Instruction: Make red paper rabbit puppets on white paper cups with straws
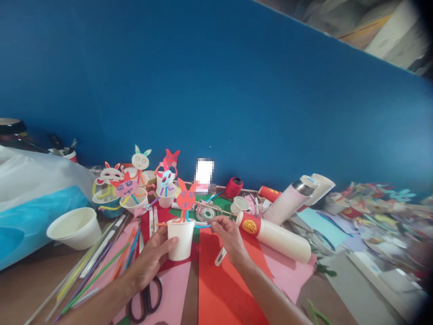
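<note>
My left hand [156, 250] is closed around the left side of a white paper cup [181, 241], held upright. An orange paper animal face [186, 199] with two pointed ears stands above the cup's rim on orange and blue pipe cleaners. A short orange end sticks out on the left of the rim. On the right a blue pipe cleaner [202, 226] reaches out sideways, and my right hand [230, 238] pinches its outer end between thumb and forefinger. Under the hands lie orange card [226, 289] and pink paper.
Finished cup figures [140, 160] stand at the back left. Loose pipe cleaners [98, 271], scissors [145, 300] and an off-white bowl [76, 228] are at left. A stack of paper cups [280, 239] and a flask [287, 203] lie right. A blue partition [216, 90] rises behind.
</note>
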`<state>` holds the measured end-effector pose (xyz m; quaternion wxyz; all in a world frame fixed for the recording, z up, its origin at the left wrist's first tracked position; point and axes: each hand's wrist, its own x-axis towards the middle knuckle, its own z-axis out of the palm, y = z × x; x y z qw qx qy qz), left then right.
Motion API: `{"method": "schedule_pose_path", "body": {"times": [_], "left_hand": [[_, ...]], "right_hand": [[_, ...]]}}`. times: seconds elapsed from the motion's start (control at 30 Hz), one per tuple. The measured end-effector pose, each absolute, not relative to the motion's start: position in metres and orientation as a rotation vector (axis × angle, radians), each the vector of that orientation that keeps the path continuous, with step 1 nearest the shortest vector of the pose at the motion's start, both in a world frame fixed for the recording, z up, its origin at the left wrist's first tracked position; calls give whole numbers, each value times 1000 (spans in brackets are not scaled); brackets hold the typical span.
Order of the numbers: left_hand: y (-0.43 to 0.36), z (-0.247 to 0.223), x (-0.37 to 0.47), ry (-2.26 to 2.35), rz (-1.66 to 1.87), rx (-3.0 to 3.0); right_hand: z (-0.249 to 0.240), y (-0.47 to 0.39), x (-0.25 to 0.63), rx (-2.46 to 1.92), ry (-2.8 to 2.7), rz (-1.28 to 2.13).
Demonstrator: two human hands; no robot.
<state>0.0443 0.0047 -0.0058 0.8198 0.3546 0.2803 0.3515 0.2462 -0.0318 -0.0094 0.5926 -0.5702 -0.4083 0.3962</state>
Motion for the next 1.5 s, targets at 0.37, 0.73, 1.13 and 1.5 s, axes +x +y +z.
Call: {"method": "schedule_pose_path", "body": {"times": [0.37, 0.73, 1.13, 1.5], "left_hand": [[7, -13, 43, 595, 740, 754], [8, -7, 43, 610, 759, 744], [7, -8, 44, 580, 759, 752], [5, -9, 44, 597, 755, 779]], "right_hand": [[-10, -32, 250, -1331, -1052, 872], [3, -34, 259, -1292, -965, 896], [2, -35, 251, -1300, -981, 971], [-7, -31, 247, -1301, -972, 821]]}}
